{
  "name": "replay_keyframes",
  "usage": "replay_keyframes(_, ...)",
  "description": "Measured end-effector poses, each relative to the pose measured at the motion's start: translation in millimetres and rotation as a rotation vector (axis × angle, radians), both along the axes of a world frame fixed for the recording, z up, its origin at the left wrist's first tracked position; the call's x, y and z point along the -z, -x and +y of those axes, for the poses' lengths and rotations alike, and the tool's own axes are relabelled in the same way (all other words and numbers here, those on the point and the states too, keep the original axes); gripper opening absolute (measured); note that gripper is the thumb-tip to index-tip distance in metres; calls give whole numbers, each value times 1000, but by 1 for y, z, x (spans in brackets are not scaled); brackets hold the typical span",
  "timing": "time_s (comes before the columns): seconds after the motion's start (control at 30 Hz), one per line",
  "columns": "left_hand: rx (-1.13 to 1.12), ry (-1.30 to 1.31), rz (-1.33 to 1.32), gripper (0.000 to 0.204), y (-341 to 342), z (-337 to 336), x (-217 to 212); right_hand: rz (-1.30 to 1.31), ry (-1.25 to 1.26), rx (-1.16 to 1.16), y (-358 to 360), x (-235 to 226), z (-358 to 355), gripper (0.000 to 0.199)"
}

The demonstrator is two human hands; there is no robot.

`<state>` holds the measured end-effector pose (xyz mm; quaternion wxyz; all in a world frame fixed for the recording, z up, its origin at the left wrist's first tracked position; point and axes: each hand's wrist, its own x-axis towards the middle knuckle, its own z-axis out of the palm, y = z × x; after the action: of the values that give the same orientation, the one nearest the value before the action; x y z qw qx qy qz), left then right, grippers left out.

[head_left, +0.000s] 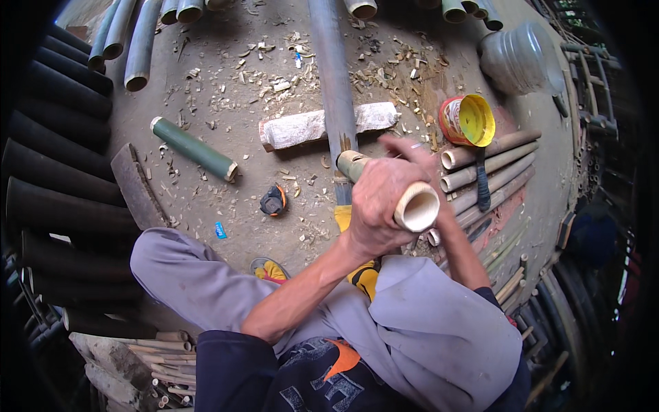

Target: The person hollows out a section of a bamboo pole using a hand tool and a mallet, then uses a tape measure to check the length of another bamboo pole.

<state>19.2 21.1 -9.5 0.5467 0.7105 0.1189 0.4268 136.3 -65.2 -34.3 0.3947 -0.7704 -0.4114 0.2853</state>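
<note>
My left hand is wrapped round a short pale bamboo tube. Its hollow cut end points up toward me, and its far end has a notch. Just beyond, my right hand is smeared by motion and partly hidden behind the tube and left hand; what its fingers hold, if anything, does not show. Beneath the tube's far end lies a long grey bamboo pole, crossing a whitish wooden block. A yellow-socked foot is beside the pole's near end.
A green bamboo piece and an orange-black tape measure lie on the left. To the right are a yellow-lined tub, a dark-handled tool, several bamboo tubes and a clear plastic jug. Shavings litter the ground.
</note>
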Motion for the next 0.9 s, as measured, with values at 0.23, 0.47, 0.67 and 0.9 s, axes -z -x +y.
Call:
replay_keyframes(0.23, 140, 219, 31, 39, 0, -17, -2, -695, -236, -222, 10, -158, 41, 36)
replay_keyframes(0.47, 64, 107, 70, 47, 3, 0, 11, -508, -89, -442, 22, -152, 74, 40)
replay_keyframes(0.67, 129, 345, -26, 44, -5, -15, 9, -610, -18, -334, 38, -137, 51, 34)
replay_keyframes(0.9, 85, -42, 58, 44, -31, -12, -1, 33, -367, 397, 2, -71, -19, 36)
